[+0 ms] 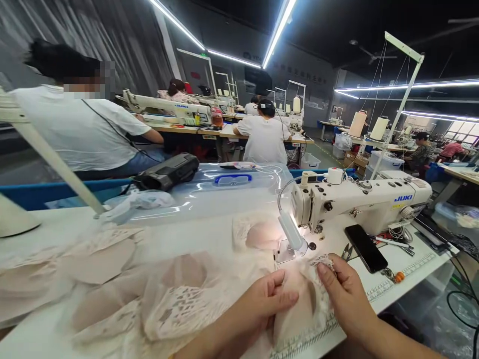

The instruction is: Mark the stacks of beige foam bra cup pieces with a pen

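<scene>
My left hand [258, 304] is closed, pinching the left edge of a beige padded cup with lace trim [295, 309] on the sewing table. My right hand [346, 294] grips the lace edge of the same piece on its right side, fingers curled over it. The piece lies just in front of the needle and presser foot [288, 252] of a white JUKI sewing machine [359, 204], lit by its small lamp [294, 234].
Piles of beige cups and lace pieces [123, 284] cover the table's left. A black phone [365, 248], snips [347, 252] and small tools lie right of the needle. A clear plastic box [224, 189] sits behind. Other people sew at tables further back.
</scene>
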A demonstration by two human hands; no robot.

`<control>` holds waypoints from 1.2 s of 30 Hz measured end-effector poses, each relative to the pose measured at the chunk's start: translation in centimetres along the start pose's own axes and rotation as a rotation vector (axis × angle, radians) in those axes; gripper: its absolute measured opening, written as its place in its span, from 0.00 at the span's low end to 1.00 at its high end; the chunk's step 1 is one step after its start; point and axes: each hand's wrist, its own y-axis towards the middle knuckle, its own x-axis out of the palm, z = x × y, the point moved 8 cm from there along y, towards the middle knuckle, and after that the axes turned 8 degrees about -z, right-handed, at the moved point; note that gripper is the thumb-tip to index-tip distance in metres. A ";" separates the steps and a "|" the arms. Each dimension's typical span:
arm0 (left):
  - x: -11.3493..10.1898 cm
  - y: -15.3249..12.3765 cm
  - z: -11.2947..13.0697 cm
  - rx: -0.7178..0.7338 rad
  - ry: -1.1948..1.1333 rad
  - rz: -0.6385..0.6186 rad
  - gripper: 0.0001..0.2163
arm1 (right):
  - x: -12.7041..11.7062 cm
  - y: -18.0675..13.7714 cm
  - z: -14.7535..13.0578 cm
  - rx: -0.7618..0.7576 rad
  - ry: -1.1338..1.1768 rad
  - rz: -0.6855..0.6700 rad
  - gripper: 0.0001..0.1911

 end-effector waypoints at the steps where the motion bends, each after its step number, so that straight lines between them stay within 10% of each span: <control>1: -0.2 0.0 -0.2 -0.013 -0.006 0.034 0.21 | 1.2 -0.1 -1.2 -0.129 -0.162 -0.089 0.16; 5: -0.3 -0.4 0.2 -0.023 -0.008 0.172 0.18 | 6.3 -3.0 -3.9 -0.687 -0.604 -0.515 0.10; 7: 0.1 -0.8 0.8 -0.012 -0.004 0.190 0.16 | 5.6 -3.4 -4.3 -0.743 -0.581 -0.509 0.13; 11: 0.7 -1.3 1.5 -0.022 0.031 0.172 0.19 | 0.0 -0.7 -2.0 -0.240 -0.346 -0.138 0.19; 15: 0.8 -1.1 0.9 -0.088 0.038 0.099 0.30 | 0.2 0.1 2.3 0.194 0.019 -0.186 0.28; 20: 0.2 -1.1 2.0 0.090 -0.099 0.041 0.31 | 0.3 0.5 2.2 0.154 0.028 -0.113 0.18; 25: -1.9 -1.4 2.5 0.195 0.251 0.232 0.28 | 0.4 0.2 1.6 0.066 -0.073 -0.122 0.14; 30: -2.9 -1.1 2.0 0.058 -0.136 0.234 0.13 | 0.1 0.5 2.5 0.089 0.083 -0.108 0.18; 36: -0.9 -1.4 1.9 0.041 -0.053 0.177 0.30 | 0.7 0.7 2.9 0.134 0.130 -0.159 0.21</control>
